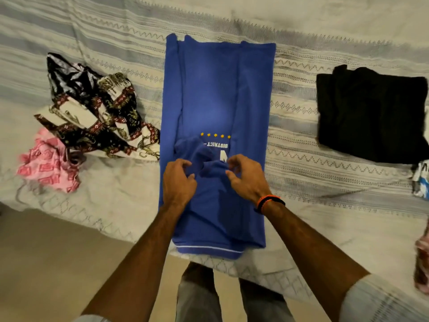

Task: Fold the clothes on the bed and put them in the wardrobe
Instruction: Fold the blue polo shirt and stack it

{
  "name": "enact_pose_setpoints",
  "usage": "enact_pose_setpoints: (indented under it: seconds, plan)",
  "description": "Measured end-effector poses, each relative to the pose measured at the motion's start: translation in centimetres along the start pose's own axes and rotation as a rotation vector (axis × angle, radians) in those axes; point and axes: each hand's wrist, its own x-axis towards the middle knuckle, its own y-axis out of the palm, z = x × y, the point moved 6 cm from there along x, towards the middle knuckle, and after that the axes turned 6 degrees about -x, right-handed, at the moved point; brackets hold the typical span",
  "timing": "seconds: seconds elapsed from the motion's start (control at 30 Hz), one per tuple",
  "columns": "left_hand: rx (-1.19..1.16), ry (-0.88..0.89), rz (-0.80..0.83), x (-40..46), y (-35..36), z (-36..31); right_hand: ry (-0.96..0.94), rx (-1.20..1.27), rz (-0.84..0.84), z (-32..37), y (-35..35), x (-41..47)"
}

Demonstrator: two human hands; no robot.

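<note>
Dim, warm indoor light, perhaps from overhead; soft shadows. Wide-angle bending curves the bed (325, 38) edges, and corners smear with slight blur.

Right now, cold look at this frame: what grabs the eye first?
The blue shirt, laid lengthwise mid-bed with its sides folded in, dominates. The left hand and right hand pinch bunched fabric near its print. A patterned heap and pink cloth lie unfolded to the left, and a folded black garment sits to the right.
</note>
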Motion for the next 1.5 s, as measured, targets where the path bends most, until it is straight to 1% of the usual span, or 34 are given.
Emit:
enact_pose_setpoints:
  seconds: [0.07,0.17,0.23,0.33,0.4,0.47,0.53,0.57,0.6,0.7,0.77,0.8,0.87,1.03,1.07,1.2,1.3,1.37,1.4,1.47,1.5]
  plan:
    - [-0.030,-0.091,-0.031,-0.8,-0.5,2.5,0.023,0.063,-0.019,0.9,1.7,-1.2]
    - [-0.104,-0.165,0.007,-0.6,-0.3,4.8,0.017,0.096,-0.004,2.6,4.2,-1.9]
    - [-0.118,-0.123,0.017,0.0,-0.3,5.1,0.038,0.121,-0.005,3.2,5.7,-1.9]
    - [-0.064,0.019,-0.023,1.5,-0.6,4.0,0.114,0.135,-0.021,3.2,7.1,-2.0]
    - [-0.060,0.080,-0.001,2.8,-0.5,3.2,0.160,0.146,-0.050,3.2,7.3,-2.0]
    - [-0.048,0.104,0.052,4.1,0.0,2.6,0.164,0.186,-0.170,3.5,6.7,-1.4]
    - [-0.022,0.098,0.133,4.8,0.7,2.7,0.151,0.168,-0.293,3.9,5.7,-0.1]
    - [-0.011,0.094,0.169,4.8,1.0,3.0,0.146,0.120,-0.298,3.9,5.5,1.0]
    - [-0.007,0.094,0.195,4.9,1.3,3.3,0.157,0.046,-0.253,3.9,5.8,2.2]
    - [-0.076,0.077,0.209,4.6,1.1,4.4,0.223,-0.227,-0.027,3.6,7.0,5.7]
    - [-0.134,0.062,0.207,4.3,0.7,4.9,0.242,-0.339,0.054,3.8,7.3,7.1]
    - [-0.153,0.058,0.201,4.1,0.3,5.2,0.256,-0.337,0.058,4.1,7.3,7.3]
    - [-0.178,0.045,0.173,3.7,-0.3,5.9,0.287,-0.236,0.032,4.7,6.9,7.4]
    - [-0.180,-0.051,0.152,3.3,-1.9,8.0,0.251,0.108,0.025,7.6,7.8,6.2]
    - [-0.168,-0.055,0.147,3.2,-2.2,8.3,0.252,0.178,-0.011,7.9,7.8,5.7]
    - [-0.098,-0.147,0.173,1.8,-2.9,10.1,0.273,0.424,-0.294,7.5,7.4,3.2]
    - [-0.027,-0.247,0.215,0.3,-2.9,11.9,0.398,0.580,-0.347,5.6,8.4,1.1]
    - [-0.020,-0.287,0.250,-0.9,-2.8,12.6,0.505,0.723,-0.339,4.3,9.0,-0.3]
    - [-0.026,-0.291,0.265,-1.4,-2.7,12.8,0.532,0.834,-0.307,3.6,9.5,-1.0]
    - [-0.056,-0.307,0.295,-1.7,-2.4,13.2,0.503,1.097,-0.170,4.1,10.0,-1.7]
    - [-0.079,-0.337,0.313,-1.7,-2.2,13.7,0.481,1.155,-0.081,4.5,10.2,-1.9]
